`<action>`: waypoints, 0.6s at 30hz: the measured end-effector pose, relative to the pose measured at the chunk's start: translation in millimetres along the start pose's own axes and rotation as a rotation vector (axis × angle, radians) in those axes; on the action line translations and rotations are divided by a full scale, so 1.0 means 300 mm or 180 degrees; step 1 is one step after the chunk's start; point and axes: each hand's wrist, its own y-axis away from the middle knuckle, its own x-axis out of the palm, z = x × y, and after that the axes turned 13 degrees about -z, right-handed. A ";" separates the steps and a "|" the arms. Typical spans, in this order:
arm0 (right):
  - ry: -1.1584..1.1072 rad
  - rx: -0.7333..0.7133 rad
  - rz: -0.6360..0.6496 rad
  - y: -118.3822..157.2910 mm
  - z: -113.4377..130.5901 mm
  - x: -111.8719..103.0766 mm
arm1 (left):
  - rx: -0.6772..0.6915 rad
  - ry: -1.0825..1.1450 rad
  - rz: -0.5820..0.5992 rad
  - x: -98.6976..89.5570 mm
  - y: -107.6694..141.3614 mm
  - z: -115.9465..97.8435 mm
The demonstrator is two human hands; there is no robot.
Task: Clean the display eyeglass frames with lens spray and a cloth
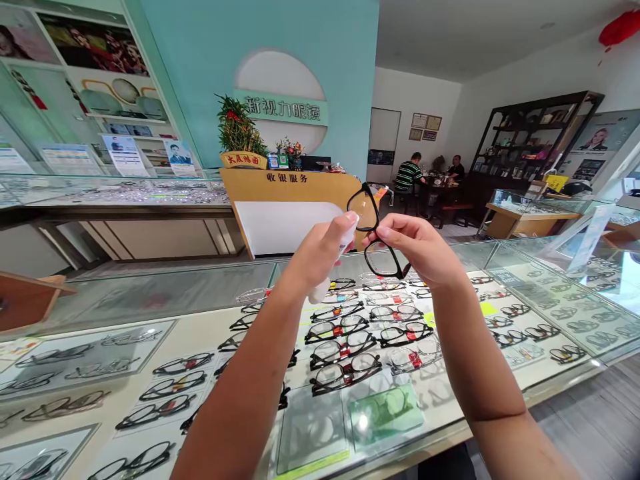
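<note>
My left hand [327,245] is wrapped round a white bottle [320,291], its top close to the upper lens of a pair of black-framed glasses [384,261]. The glasses are tilted, one lens above the other, with an orange and white tag at the upper end. My right hand [413,245] pinches them near the bridge, between thumb and fingers. Both hands are above a glass display case [440,437] where several glasses lie in rows. Part of the bottle is hidden by my left fingers.
Beyond the case stands a wooden counter [295,183] with a plant [237,130] on it. Another glass case [190,193] is at the left. Two people sit at a table in the back right, near a dark shelf [530,143].
</note>
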 end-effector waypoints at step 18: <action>-0.0521 0.0363 -0.0223 -0.012 -0.020 0.000 | -0.0014 0.0139 0.0019 0.001 0.013 0.001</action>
